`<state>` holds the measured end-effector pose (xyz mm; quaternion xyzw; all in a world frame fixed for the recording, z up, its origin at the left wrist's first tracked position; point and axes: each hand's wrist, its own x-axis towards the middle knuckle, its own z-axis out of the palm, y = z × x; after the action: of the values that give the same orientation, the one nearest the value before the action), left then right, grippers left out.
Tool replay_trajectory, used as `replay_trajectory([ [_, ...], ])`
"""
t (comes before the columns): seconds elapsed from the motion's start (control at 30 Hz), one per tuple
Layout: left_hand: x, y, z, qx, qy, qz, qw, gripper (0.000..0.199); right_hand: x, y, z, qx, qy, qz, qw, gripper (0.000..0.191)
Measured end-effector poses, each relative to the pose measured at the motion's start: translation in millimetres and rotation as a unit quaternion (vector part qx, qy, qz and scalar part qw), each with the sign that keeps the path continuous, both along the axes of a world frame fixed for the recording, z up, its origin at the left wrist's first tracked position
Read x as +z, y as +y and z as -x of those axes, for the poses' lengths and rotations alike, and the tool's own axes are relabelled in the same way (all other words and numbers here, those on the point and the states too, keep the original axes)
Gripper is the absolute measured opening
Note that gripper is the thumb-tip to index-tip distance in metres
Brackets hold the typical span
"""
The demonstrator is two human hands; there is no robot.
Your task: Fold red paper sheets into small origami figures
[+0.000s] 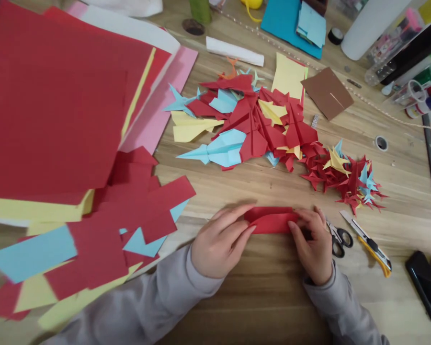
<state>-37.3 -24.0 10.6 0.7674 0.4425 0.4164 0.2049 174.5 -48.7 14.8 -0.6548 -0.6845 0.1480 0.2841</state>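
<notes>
A piece of red paper [273, 223], partly folded over lengthwise, lies between my hands near the table's front. My left hand [222, 237] pinches its left end, thumb in front and fingers at the back edge. At the other end, my right hand [313, 239] grips the paper between thumb and curled fingers. Behind it spreads a pile of folded paper planes [258, 120] in red, light blue and yellow. Smaller folded red paper figures [330, 172] heap up to the right of that pile.
Large red sheets [57, 105] and cut paper pieces [96, 249] cover the left side. Scissors [339, 237] and a yellow utility knife [371, 247] lie right of my right hand. A black phone [425, 287] rests far right. Bottles [425, 103] stand at the back right.
</notes>
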Motion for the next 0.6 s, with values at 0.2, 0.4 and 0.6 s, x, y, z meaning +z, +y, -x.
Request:
replay_trajectory([
  [0.2,-1.9,5.5,-2.4,0.033,-0.009,0.038,0.999,0.003,-5.3,4.4,2.9,-0.031,-0.004,-0.012,0.999,0.017],
  [0.4,9.9,-11.3,-8.8,0.044,0.101,-0.089,0.99,0.028,-6.0,6.3,4.3,-0.027,-0.023,-0.036,0.999,0.017],
  [0.6,3.3,-44.8,-29.9,-0.072,0.259,-0.054,0.962,0.049,-5.3,6.0,4.5,-0.022,-0.034,-0.042,0.998,0.018],
])
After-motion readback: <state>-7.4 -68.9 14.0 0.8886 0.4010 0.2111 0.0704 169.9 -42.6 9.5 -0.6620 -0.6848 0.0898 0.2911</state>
